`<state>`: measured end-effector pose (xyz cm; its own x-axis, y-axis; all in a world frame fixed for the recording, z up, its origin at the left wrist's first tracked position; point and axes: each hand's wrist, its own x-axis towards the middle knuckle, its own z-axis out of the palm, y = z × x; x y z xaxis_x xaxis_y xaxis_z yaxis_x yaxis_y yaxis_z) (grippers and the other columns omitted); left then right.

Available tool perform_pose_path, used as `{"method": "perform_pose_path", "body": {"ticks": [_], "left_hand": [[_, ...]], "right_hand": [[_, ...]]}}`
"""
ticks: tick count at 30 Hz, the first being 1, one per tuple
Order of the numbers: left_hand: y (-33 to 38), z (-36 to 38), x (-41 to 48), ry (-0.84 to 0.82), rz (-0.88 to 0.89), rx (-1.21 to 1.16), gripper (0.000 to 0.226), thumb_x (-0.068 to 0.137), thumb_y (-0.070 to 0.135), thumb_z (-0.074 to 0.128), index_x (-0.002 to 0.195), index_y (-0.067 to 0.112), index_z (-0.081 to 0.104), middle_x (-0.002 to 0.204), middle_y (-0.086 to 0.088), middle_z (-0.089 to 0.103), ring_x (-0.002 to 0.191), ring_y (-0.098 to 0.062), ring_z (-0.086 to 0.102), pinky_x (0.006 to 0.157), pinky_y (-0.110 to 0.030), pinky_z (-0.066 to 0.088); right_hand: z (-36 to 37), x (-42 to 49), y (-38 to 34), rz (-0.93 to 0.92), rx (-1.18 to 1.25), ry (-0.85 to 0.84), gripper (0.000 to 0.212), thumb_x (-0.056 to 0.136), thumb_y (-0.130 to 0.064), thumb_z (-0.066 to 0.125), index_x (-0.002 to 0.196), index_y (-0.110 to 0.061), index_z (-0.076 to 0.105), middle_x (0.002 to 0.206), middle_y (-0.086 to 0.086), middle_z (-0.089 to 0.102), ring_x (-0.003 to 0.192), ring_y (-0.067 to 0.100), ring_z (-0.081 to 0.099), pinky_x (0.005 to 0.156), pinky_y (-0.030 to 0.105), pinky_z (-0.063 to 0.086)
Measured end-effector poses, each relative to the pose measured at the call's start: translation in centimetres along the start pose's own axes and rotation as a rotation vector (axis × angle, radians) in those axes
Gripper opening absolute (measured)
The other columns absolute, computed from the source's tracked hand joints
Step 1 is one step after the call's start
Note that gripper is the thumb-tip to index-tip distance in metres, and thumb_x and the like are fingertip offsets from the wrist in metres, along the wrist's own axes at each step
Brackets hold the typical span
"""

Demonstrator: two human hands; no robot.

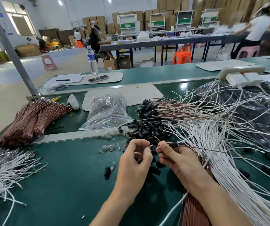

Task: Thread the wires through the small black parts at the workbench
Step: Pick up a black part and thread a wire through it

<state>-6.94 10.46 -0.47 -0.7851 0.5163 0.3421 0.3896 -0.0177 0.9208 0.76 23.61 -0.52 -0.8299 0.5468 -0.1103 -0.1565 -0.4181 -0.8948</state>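
Hands (178, 159) curled, tips on brn wire (204, 148)

Black part (173, 144) threaded, seemingly, on thin brown wire (204, 148).

The green surface (69, 185) is laid at the left with bundled brown wires (31, 118) and loose white wires (3, 170). A clear bag (108, 111), heaped small black parts (149, 129) and glass bulbs (108, 147) are spread mid-surface. Further white wires (228, 152) are fanned out at the right.
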Motion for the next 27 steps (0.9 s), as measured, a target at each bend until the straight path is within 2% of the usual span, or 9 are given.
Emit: {"method": "perform_pose_path", "body": {"ticks": [7,14,19,23,27], "left_hand": [[-0.72,-0.14,-0.23,-0.032,0.022,-0.021,0.013,0.097,0.033,0.059,0.102,0.041,0.068,0.088,0.012,0.073,0.073,-0.005,0.063,0.066,-0.017,0.049],[-0.86,0.1,-0.3,-0.03,0.065,0.026,0.012,0.097,0.032,0.059,0.103,0.035,0.07,0.092,0.013,0.073,0.085,-0.016,0.068,0.074,-0.026,0.054],[-0.87,0.1,-0.25,-0.015,0.06,0.008,0.012,0.097,0.034,0.06,0.103,0.038,0.069,0.091,0.013,0.073,0.085,-0.012,0.068,0.072,-0.018,0.051],[-0.99,0.17,-0.24,-0.018,0.079,0.02,0.012,0.096,0.03,0.062,0.102,0.037,0.07,0.091,0.014,0.073,0.085,-0.015,0.068,0.073,-0.019,0.052],[-1.09,0.19,-0.21,-0.014,0.063,-0.002,0.013,0.097,0.026,0.063,0.101,0.036,0.071,0.09,0.014,0.074,0.082,-0.01,0.068,0.071,-0.015,0.05]], "right_hand": [[-0.16,0.08,0.17,0.005,-0.004,-0.016,0.033,0.065,-0.04,0.083,0.082,-0.012,0.083,0.083,0.008,0.077,0.069,0.009,0.071,0.062,0.018,0.057],[-0.15,-0.14,0.04,0.005,-0.003,-0.027,0.031,0.065,-0.038,0.081,0.08,-0.011,0.083,0.081,0.007,0.077,0.07,0.008,0.071,0.063,0.017,0.057],[-0.09,-0.16,-0.08,0.003,-0.007,-0.019,0.029,0.065,-0.038,0.081,0.078,-0.011,0.083,0.079,0.007,0.076,0.069,0.009,0.071,0.063,0.017,0.057],[-0.15,-0.25,-0.01,-0.01,-0.02,-0.037,0.032,0.066,-0.04,0.082,0.081,-0.012,0.083,0.08,0.005,0.076,0.07,0.008,0.071,0.064,0.017,0.057],[-0.04,-0.18,0.08,-0.025,-0.036,-0.032,0.032,0.065,-0.04,0.083,0.084,-0.015,0.083,0.08,0.005,0.077,0.07,0.008,0.071,0.064,0.017,0.057]]}}
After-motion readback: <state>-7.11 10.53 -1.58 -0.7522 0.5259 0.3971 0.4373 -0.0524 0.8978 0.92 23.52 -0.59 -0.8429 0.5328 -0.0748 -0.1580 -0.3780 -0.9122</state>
